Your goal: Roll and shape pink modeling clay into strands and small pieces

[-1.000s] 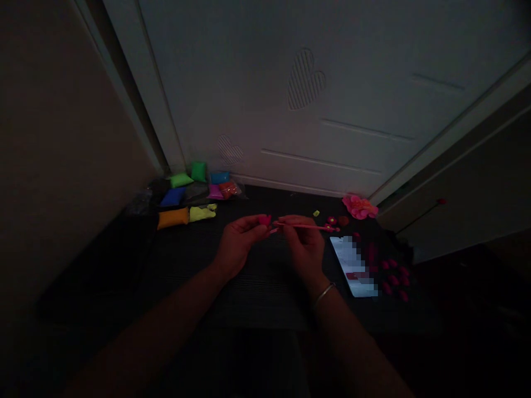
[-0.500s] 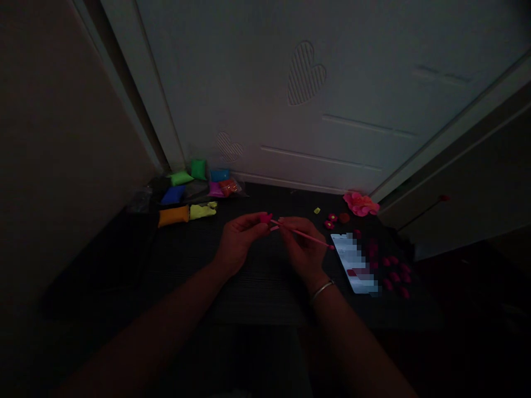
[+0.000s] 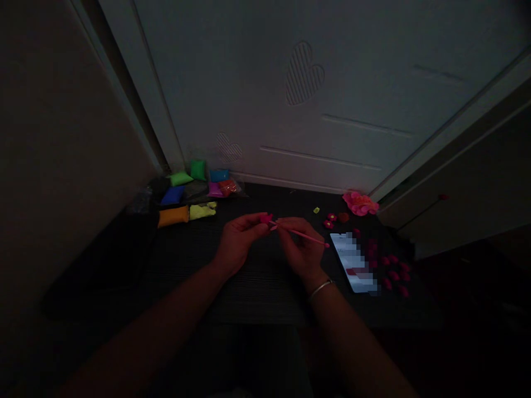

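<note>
My left hand (image 3: pixel 238 239) pinches a small piece of dark pink clay (image 3: pixel 266 218) between thumb and fingertips, above the middle of the dark table. Held like a pen in my right hand (image 3: pixel 303 247) is a thin pink modelling tool (image 3: pixel 305 235) with a small ball at its rear end. Its front tip meets the clay piece or lies right beside it; the dim light hides which. Near my right hand lie two small pink clay flowers (image 3: pixel 331 217) with pale centres, and a lit phone (image 3: pixel 352 262).
Coloured clay packets, among them an orange one (image 3: pixel 173 215) and a green one (image 3: pixel 198 169), lie at the back left. Several dark pink clay pieces (image 3: pixel 393 275) sit right of the phone. A larger pink flower (image 3: pixel 360 203) stands at the back right, before a white panel (image 3: pixel 257 83).
The modelling tool's rear ball has shifted slightly left and up, with a small turn of my right hand. My left hand keeps its place with the clay.
</note>
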The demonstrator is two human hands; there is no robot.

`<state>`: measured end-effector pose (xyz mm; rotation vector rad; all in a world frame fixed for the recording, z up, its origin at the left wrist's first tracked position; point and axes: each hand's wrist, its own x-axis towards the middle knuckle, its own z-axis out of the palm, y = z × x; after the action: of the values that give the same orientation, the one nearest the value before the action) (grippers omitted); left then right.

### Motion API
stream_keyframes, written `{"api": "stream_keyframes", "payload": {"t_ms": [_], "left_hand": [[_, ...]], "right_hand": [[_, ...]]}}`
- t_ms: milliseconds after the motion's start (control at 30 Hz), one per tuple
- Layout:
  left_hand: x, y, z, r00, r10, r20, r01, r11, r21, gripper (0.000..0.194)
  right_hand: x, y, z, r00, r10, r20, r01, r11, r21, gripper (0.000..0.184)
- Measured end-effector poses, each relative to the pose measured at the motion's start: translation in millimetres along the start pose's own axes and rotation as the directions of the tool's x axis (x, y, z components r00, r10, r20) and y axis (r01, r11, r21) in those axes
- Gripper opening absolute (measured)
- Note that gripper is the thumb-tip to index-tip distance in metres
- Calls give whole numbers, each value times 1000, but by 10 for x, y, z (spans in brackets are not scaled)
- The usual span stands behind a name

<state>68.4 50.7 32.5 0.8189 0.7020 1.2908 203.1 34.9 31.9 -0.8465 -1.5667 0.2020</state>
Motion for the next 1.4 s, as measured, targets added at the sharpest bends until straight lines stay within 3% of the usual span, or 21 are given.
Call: {"api": "stream_keyframes", "payload": {"t_ms": [967,1167,1400], "left_hand": [[-5,4,16,1000,-6,-23,6,1000,-2,23],[8,-7,9,999,0,-41,0,1000,-3,25],[24,-36,-18,997,52,-62,-48,997,62,32]], "right_hand": [[8,-4,0,999,-38,36,42,992,-122,15],[2,-37,-20,994,-107,-10,106,993,-45,19],[16,-51,-37,980,-179,85,186,979,-88,21]]}}
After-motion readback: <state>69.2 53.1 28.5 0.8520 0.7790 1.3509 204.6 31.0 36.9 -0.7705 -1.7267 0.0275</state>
